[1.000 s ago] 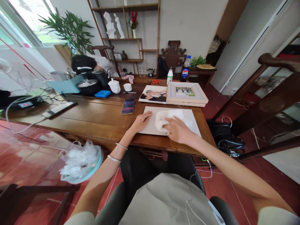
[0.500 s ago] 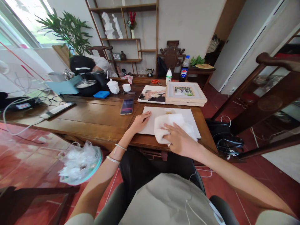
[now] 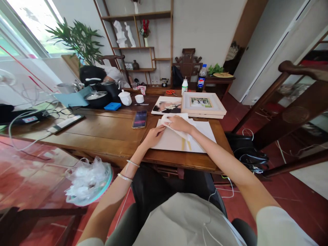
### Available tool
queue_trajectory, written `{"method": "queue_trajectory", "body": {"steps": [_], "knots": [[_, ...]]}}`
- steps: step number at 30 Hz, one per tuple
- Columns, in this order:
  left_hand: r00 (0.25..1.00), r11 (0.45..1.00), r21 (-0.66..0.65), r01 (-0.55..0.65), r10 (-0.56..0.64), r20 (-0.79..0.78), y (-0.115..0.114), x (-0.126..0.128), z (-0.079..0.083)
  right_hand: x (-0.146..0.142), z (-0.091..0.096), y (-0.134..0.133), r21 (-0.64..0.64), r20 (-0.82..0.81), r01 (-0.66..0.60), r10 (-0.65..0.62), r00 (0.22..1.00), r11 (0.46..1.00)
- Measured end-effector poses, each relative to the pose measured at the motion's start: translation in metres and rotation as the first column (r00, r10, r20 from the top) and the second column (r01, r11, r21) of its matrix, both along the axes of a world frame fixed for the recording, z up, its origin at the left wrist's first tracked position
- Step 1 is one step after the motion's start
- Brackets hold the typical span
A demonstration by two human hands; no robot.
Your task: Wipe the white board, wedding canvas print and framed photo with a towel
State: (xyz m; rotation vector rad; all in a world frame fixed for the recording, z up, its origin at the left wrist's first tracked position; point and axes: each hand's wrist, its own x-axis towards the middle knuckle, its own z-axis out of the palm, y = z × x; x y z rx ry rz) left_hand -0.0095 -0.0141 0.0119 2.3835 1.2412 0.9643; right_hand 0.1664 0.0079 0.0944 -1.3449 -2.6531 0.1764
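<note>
A flat white board (image 3: 166, 144) lies near the table's front edge, with two yellowish strips (image 3: 186, 144) on its surface. My left hand (image 3: 154, 135) rests on the board's left side, fingers stretched out flat. Over the board's far part, my right hand (image 3: 180, 124) grips a white cloth (image 3: 166, 118) pressed against the surface, its fingertips close to those of my left hand. The cloth partly hides the board beneath. Just beyond lie a photo print (image 3: 166, 105) and a pale picture frame (image 3: 217, 106) holding a small photo.
A phone (image 3: 139, 119) lies left of the board. Farther back stand a white teapot (image 3: 125, 98), a white cup (image 3: 139, 98), a small white bottle (image 3: 184, 86) and a cola bottle (image 3: 201, 80). Orange-handled scissors (image 3: 170, 92) lie behind the print. A bag-lined bin (image 3: 88, 182) stands at lower left.
My right hand has swept the cloth away from me and leftward, from the board's near right part to its far side. The yellowish strips now show. My left hand stays on the board.
</note>
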Motion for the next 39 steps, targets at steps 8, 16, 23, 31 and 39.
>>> {"method": "queue_trajectory", "body": {"steps": [8, 16, 23, 31, 39], "knots": [[1.0, 1.0, -0.021, -0.005, 0.006, 0.024, 0.0, -0.001, 0.0, -0.022, 0.009, 0.023, -0.061, 0.03, 0.012, -0.01, 0.999, 0.998], [0.999, 1.0, -0.027, 0.009, -0.008, 0.049, -0.001, 0.0, 0.0, 0.079, 0.011, -0.001, -0.031, 0.071, 0.191, -0.188, 0.98, 0.981], [0.999, 1.0, -0.023, 0.004, -0.003, 0.051, -0.001, 0.001, 0.0, 0.136, 0.0, -0.055, 0.0, 0.096, 0.173, -0.172, 0.98, 0.985], [0.999, 1.0, -0.011, -0.002, 0.003, 0.032, -0.001, 0.0, -0.003, 0.147, 0.001, -0.11, -0.127, 0.126, 0.05, -0.034, 0.992, 0.991], [0.998, 1.0, -0.019, 0.013, -0.012, 0.059, 0.0, 0.0, -0.002, 0.134, -0.02, -0.031, 0.068, 0.126, 0.072, -0.08, 0.989, 0.995]]}}
